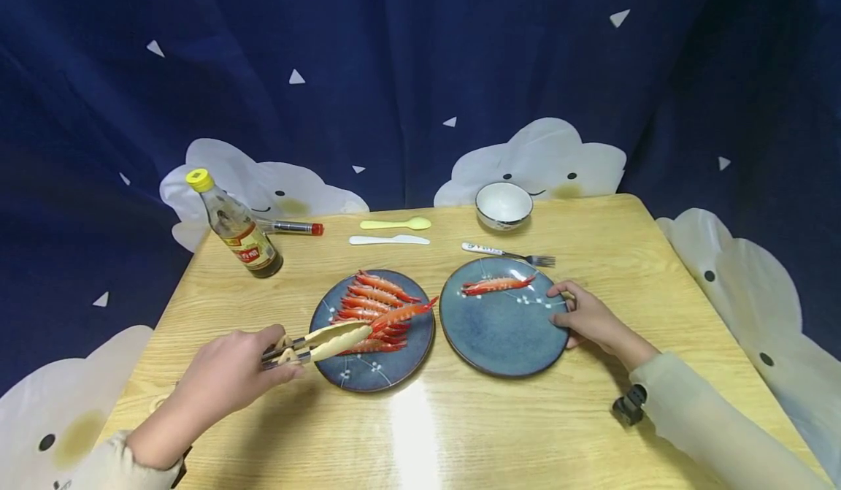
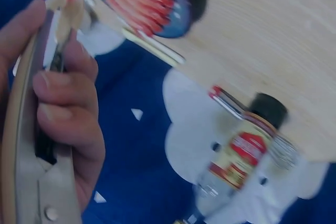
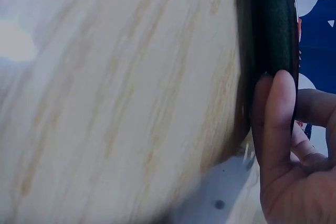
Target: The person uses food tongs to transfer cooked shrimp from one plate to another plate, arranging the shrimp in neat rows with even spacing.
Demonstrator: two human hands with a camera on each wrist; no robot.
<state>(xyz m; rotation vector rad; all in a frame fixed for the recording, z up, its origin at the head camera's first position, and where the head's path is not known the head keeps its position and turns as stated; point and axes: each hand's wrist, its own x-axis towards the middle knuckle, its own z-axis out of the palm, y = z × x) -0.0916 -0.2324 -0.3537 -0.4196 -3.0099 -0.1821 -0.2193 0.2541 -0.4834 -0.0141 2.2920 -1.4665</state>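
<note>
My left hand (image 1: 226,373) grips a pair of metal tongs (image 1: 335,340) with cream tips. Between those tips a red-orange shrimp (image 1: 402,316) is pinched above the left blue plate (image 1: 368,374), where several more shrimp (image 1: 377,293) lie in a row. In the left wrist view, my fingers curl round the tongs' handle (image 2: 26,145). At the right, my right hand (image 1: 591,318) pinches the rim of a second blue plate (image 1: 502,337), and a red shrimp strip (image 1: 497,285) lies near its far edge. The right wrist view shows thumb and fingers on both sides of the rim (image 3: 281,24).
Beyond the plates lie a fork (image 1: 509,254), a white knife (image 1: 389,239), a yellow spoon (image 1: 396,223) and a whisk-like tool with a red-ended handle (image 1: 298,228). A white bowl (image 1: 504,205) stands behind; a yellow-capped sauce bottle (image 1: 239,231) stands far left.
</note>
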